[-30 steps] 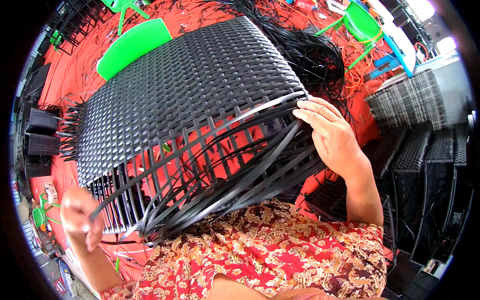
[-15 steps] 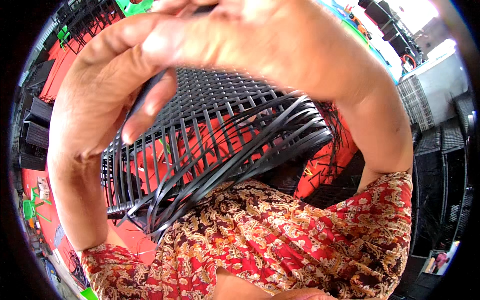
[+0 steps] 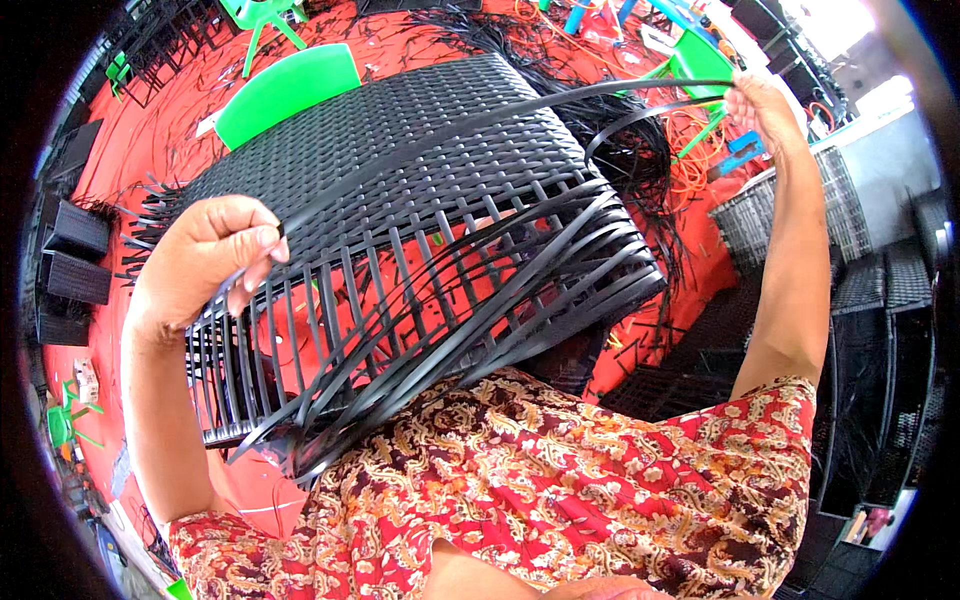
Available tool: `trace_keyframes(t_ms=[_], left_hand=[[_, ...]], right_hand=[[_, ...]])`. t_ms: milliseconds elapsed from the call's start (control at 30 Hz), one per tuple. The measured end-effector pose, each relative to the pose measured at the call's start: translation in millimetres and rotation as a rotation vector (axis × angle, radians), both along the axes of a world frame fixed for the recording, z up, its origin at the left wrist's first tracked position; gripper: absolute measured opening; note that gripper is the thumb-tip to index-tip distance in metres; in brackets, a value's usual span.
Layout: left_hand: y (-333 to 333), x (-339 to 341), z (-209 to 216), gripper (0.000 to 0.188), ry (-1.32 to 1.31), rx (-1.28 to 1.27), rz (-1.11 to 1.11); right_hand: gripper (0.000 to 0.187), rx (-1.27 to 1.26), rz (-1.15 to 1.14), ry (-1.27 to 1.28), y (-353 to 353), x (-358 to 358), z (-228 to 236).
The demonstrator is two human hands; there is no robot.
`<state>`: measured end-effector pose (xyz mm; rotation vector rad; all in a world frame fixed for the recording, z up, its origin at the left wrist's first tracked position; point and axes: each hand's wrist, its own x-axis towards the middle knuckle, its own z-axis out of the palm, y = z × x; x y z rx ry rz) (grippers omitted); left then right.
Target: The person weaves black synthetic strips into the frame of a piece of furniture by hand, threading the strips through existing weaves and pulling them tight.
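A long black weaving strip (image 3: 500, 108) is stretched between my two hands, over a partly woven black panel (image 3: 410, 160). My left hand (image 3: 222, 250) pinches one end near the panel's left side. At the upper right, my right hand (image 3: 762, 108) is closed on the strip, from where a loop bends back down to the panel's right edge. The far part of the panel is tightly woven. Its near part shows bare parallel ribs (image 3: 360, 290) with gaps. A bundle of loose black strips (image 3: 470, 310) lies slantwise across those ribs, close to my lap.
A green plastic chair (image 3: 290, 95) stands behind the panel, with another green chair (image 3: 695, 75) at the far right. Tangled black strips (image 3: 640, 150) and orange cord (image 3: 690, 165) lie on the red floor covering (image 3: 400, 45). Black woven pieces (image 3: 72, 250) stand at the left.
My hands were together, blurred, close in front of the view. They have since moved wide apart and lower, my right hand going right, and the strip between them now shows.
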<state>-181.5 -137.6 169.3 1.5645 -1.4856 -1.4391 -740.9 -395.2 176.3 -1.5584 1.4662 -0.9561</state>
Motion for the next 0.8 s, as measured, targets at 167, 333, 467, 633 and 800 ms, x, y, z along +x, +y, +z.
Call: trace_keyframes(t_ms=[167, 333, 467, 633, 800], left_hand=[[-57, -55, 11, 0.027, -0.175, -0.195, -0.086], [-94, -124, 24, 0.022, -0.116, -0.302, -0.224], [-110, -144, 4, 0.017, 0.122, -0.261, -0.384], [-103, -126, -14, 0.019, 0.066, -0.216, -0.347], [-99, -139, -22, 0.02, 0.221, -0.219, -0.248]], right_hand=[[0.044, -0.425, -0.235, 0.737, 30, 37, 15], [0.029, -0.608, 0.542, 0.34, 126, 211, 37], [0.029, -0.301, 0.701, 0.229, 133, 217, 20], [0.022, -0.351, 0.513, 0.413, 106, 152, 5], [0.019, -0.064, 0.661, 0.382, 128, 183, 7]])
